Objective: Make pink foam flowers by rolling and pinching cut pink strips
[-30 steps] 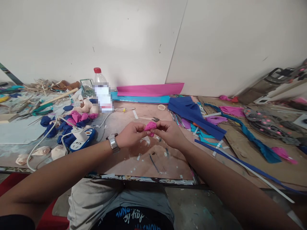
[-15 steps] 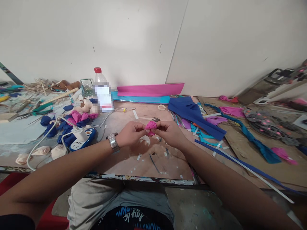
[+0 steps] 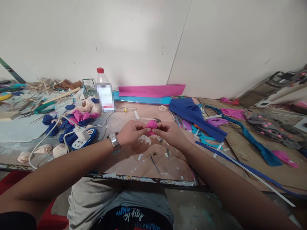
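A small pink crumpled rosette, which looks like a paper or fabric flower, is held over the middle of the table between both hands. My left hand pinches its left side, thumb in front and fingers curled behind. On the other side my right hand grips it the same way, the two thumbs almost meeting at the front. The fingers cover the flower's sides and underside. Just behind it a small dark metal tool lies on the table, partly hidden.
Left of my arm are a blue power strip with a white cable, finished-looking blue and pink flowers, and green-handled pliers. A red-capped bottle stands behind. To the right lie blue sheet material and cardboard.
Both hands keep hold of the pink flower, and the thumbs have shifted slightly closer together across its front. The whole view has moved a little.
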### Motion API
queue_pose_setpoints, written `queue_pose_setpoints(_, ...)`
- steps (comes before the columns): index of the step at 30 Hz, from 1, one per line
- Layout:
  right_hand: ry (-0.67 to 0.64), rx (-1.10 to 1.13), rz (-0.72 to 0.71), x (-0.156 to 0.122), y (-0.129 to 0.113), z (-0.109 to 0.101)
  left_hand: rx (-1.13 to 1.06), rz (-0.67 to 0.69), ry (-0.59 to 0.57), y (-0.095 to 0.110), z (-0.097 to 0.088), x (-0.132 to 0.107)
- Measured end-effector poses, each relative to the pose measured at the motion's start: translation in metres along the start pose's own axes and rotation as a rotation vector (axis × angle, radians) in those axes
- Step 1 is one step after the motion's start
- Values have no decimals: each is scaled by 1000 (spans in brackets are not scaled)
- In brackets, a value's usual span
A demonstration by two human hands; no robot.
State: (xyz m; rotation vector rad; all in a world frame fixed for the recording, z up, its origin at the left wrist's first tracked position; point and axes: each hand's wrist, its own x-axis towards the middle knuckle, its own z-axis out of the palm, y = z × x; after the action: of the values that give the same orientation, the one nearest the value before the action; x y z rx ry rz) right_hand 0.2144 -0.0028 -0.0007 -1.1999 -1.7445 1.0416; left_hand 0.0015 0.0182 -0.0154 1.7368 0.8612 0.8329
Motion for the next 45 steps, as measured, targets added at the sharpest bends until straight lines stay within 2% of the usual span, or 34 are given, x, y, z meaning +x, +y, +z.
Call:
queue_pose_setpoints(7, 4, 38, 20, 0, -2, 1, 50, 3, -10, 4, 2, -2)
queue_pose_setpoints(16, 30, 14, 25, -1, -1, 1, -60, 29, 24, -2, 2, 1)
queue_pose_setpoints(21, 23, -2, 13, 0, 2, 2, -108, -15, -1, 0, 5, 0)
queue_pose_setpoints(23, 17, 36, 1, 0, 4, 4, -150, -38, -13, 0, 5, 0)
queue_pose_setpoints(27, 112, 105, -104, -1, 5, 7, -289, -91, 12, -2, 3, 5)
queue_pose_setpoints(31, 88, -92, -255, -3, 3, 5, -420, -145, 47, -7, 2, 9)
queue_pose_setpoints(35, 57, -277, -346, -3, 0, 1, -461, -138, 30, -8, 2, 9)
queue_pose_setpoints(45, 55, -292, -348, -2, 0, -2, -326, -82, 15, -7, 0, 8)
